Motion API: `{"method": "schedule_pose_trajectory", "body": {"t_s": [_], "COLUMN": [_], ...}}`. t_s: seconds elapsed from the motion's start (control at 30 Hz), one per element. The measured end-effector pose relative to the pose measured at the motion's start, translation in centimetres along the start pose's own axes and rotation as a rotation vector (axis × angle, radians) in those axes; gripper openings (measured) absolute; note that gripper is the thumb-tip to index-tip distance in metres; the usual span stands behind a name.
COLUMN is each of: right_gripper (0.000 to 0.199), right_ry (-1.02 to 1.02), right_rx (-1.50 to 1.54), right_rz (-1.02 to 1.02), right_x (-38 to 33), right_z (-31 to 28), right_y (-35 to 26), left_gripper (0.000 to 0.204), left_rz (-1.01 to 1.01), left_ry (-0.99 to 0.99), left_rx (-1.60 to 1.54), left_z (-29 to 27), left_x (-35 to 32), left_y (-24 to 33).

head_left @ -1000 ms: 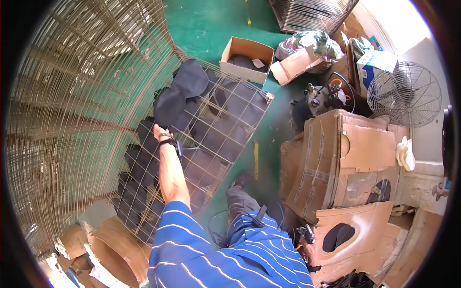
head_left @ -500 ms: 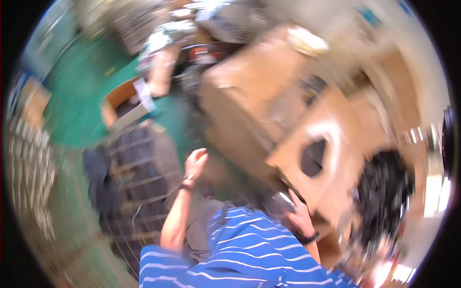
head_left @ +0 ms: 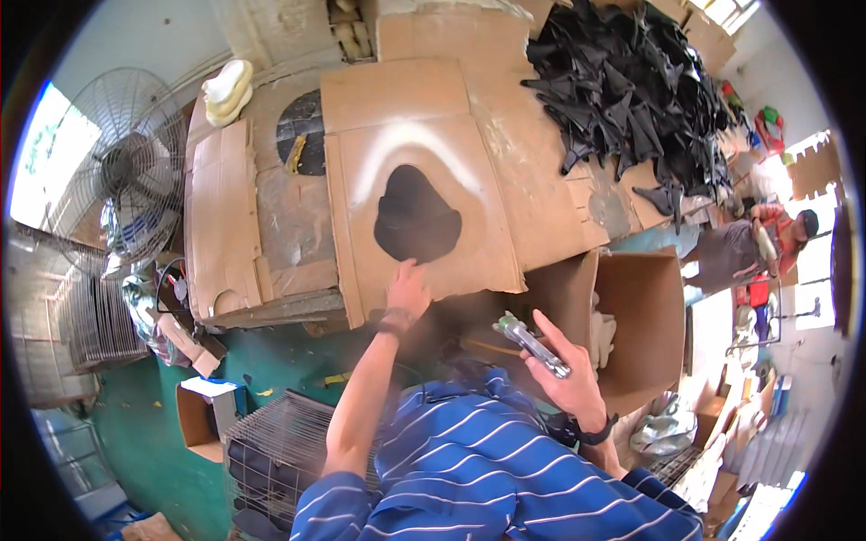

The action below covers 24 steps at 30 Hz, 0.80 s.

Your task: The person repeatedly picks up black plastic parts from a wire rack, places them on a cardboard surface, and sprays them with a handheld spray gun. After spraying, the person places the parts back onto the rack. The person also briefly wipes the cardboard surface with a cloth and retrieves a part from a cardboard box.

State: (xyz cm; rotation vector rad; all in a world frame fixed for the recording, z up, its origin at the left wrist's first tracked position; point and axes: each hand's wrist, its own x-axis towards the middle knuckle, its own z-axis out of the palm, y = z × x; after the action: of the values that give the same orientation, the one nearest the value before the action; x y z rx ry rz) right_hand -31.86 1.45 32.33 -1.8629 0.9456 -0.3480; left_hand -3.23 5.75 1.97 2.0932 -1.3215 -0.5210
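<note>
Head view: left hand (head_left: 408, 287) lies with fingers spread, empty, fingertips touching the lower rim of a black piece (head_left: 417, 216) on a cardboard sheet (head_left: 487, 225) near its front edge. Right hand (head_left: 564, 371) grips a metal spray gun (head_left: 530, 341) beside an open cardboard box (head_left: 645, 316) holding white material (head_left: 603, 329).

open box (head_left: 640, 316) beside bare cardboard (head_left: 532, 194)
</note>
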Motion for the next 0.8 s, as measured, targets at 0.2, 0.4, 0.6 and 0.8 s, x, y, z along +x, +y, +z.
{"method": "schedule_pose_trajectory", "body": {"t_s": [0.2,0.4,0.6,0.8], "right_gripper": [0.065,0.065,0.064,0.068], "right_ry": [0.053,0.029,0.002,0.026], "right_rx": [0.035,0.009,0.002,-0.058], "right_rz": [0.096,0.072,-0.015,-0.078], "right_x": [0.5,3.1,2.8,1.4], "right_z": [-5.2,-7.9,-7.8,-6.6], "right_y": [1.5,2.8,1.3,-0.1], "left_gripper": [0.063,0.056,0.056,0.057], "left_rz": [-0.202,-0.06,-0.006,0.029], "left_ry": [-0.151,-0.151,-0.159,-0.222], "left_rx": [0.361,0.385,0.385,0.431], "left_z": [2.8,1.8,1.1,-0.5], "left_x": [6.6,7.2,7.4,7.5], "left_y": [0.5,-1.5,-2.4,-3.8]}}
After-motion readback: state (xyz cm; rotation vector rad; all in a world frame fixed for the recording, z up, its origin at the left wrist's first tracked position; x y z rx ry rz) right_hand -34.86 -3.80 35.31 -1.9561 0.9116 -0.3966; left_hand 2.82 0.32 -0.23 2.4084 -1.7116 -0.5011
